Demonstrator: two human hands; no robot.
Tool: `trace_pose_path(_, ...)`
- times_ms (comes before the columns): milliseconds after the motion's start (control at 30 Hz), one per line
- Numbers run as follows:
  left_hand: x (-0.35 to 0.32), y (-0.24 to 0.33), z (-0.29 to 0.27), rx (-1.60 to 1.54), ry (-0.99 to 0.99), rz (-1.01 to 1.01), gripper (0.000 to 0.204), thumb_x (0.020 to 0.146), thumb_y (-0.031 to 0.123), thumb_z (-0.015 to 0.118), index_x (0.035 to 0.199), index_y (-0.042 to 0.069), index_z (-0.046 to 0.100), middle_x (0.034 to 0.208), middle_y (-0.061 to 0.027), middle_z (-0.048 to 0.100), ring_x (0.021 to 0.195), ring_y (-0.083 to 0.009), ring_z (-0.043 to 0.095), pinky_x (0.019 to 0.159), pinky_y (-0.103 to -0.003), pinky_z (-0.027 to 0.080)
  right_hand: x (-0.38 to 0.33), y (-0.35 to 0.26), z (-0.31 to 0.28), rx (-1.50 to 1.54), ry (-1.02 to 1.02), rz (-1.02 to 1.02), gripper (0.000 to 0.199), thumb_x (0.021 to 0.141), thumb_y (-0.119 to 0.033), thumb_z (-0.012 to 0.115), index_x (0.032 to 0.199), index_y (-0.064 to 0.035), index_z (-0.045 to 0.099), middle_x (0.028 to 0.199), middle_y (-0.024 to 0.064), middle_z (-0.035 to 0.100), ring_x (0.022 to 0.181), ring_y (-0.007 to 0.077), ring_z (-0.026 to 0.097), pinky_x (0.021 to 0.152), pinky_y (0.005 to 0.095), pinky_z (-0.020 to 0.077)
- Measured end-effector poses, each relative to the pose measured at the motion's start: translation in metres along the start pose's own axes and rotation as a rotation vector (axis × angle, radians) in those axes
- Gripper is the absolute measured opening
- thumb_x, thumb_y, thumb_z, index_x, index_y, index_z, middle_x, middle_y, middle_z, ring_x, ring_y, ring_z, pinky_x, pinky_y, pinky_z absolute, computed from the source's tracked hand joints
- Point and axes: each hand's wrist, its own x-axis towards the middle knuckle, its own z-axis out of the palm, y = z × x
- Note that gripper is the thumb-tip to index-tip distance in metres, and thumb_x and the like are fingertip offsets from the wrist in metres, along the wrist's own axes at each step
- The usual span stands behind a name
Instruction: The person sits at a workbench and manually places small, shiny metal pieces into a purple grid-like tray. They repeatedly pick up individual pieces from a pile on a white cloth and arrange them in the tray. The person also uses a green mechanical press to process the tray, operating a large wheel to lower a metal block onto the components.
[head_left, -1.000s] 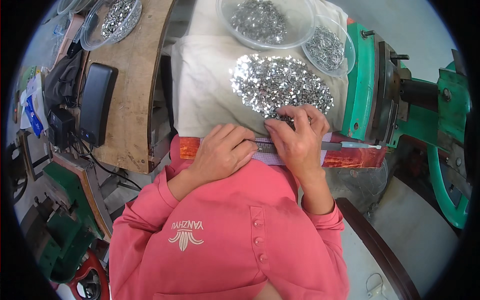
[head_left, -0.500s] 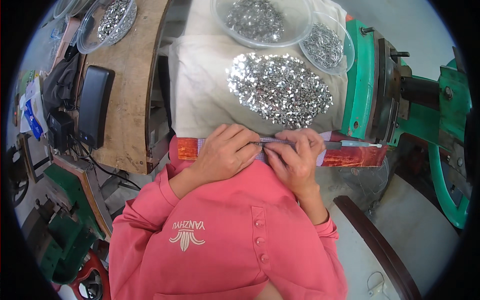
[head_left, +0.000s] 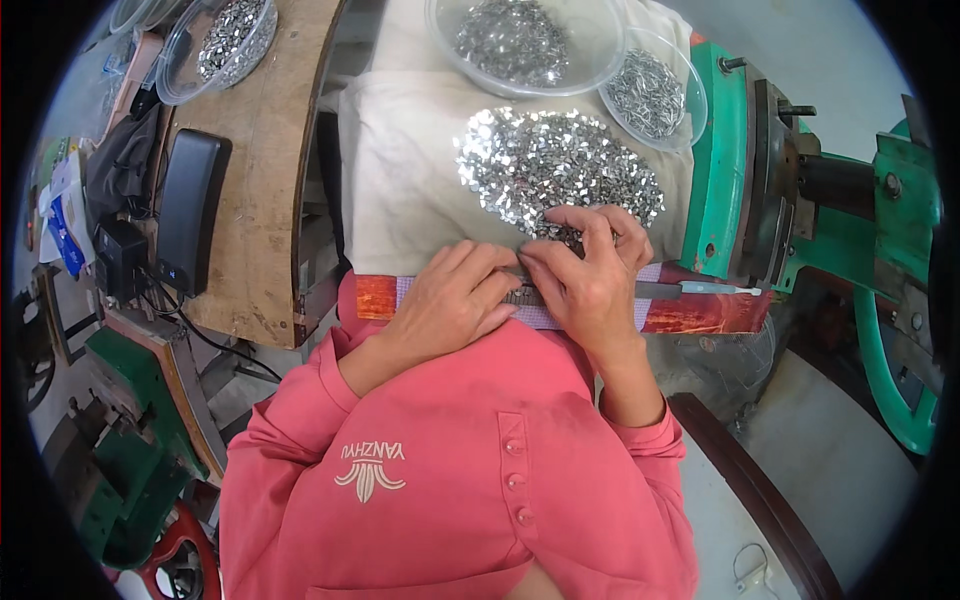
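A heap of small shiny metal pieces lies on a beige cloth. Below it, a narrow metal strip with a ridged surface runs sideways between my hands. My left hand has its fingers bent and closed over the strip's left end. At the heap's near edge, my right hand has thumb and index drawn together near the left fingertips; what they pinch is too small to tell. Its other fingers reach over the pieces. Right of that hand, a tool with a pale blue and white handle lies along the strip's line.
Behind the heap stand a large clear tub of metal bits and a shallow clear dish of thin pieces. A green machine is at the right. On the left, a wooden bench carries a black box-shaped device and another tub.
My right hand has moved up and away from the strip, its fingers now over the heap's near edge. My left hand has stayed nearly in place, shifting slightly, and more of the strip shows between them.
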Motion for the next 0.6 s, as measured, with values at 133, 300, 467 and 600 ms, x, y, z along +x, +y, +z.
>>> trace_pose_path(133,-0.004,0.000,-0.005,-0.016,-0.039,-0.019,0.030,0.073,0.011,0.076,0.098,0.003,0.064,0.110,-0.0082,0.059,0.100,-0.0275,0.056,0.085,-0.039,0.047,-0.008,0.004,-0.010,0.021,-0.012,0.050,0.014,0.072,-0.018,0.080,0.085,-0.0199,0.074,0.110,-0.0037,0.063,0.114,0.0256,0.047,0.093,0.0402,0.0295)
trace_pose_path(300,-0.012,-0.005,-0.007,-0.044,-0.011,-0.032,0.030,0.073,0.012,0.079,0.099,0.004,0.065,0.111,-0.0085,0.060,0.095,-0.0279,0.057,0.081,-0.038,0.048,-0.010,0.006,-0.007,0.012,0.005,0.063,0.015,0.072,-0.017,0.081,0.086,-0.0191,0.075,0.109,-0.0034,0.064,0.112,0.0258,0.047,0.093,0.0406,0.0297)
trace_pose_path(467,-0.012,-0.005,-0.008,-0.114,0.039,-0.046,0.030,0.072,0.012,0.081,0.098,0.005,0.066,0.110,-0.0080,0.061,0.091,-0.0274,0.058,0.077,-0.037,0.048,0.000,0.003,0.000,0.000,0.005,-0.005,0.014,0.071,-0.018,0.081,0.084,-0.0186,0.074,0.110,-0.0035,0.063,0.113,0.0250,0.047,0.094,0.0410,0.0294)
trace_pose_path(600,-0.012,-0.006,-0.003,-0.073,0.075,-0.023,0.026,0.072,0.011,0.081,0.093,0.006,0.066,0.105,-0.0067,0.063,0.088,-0.0260,0.058,0.075,-0.037,0.048,0.007,-0.005,0.000,-0.019,-0.006,0.022,0.014,0.070,-0.018,0.081,0.083,-0.0178,0.074,0.112,-0.0035,0.063,0.113,0.0247,0.047,0.095,0.0413,0.0286)
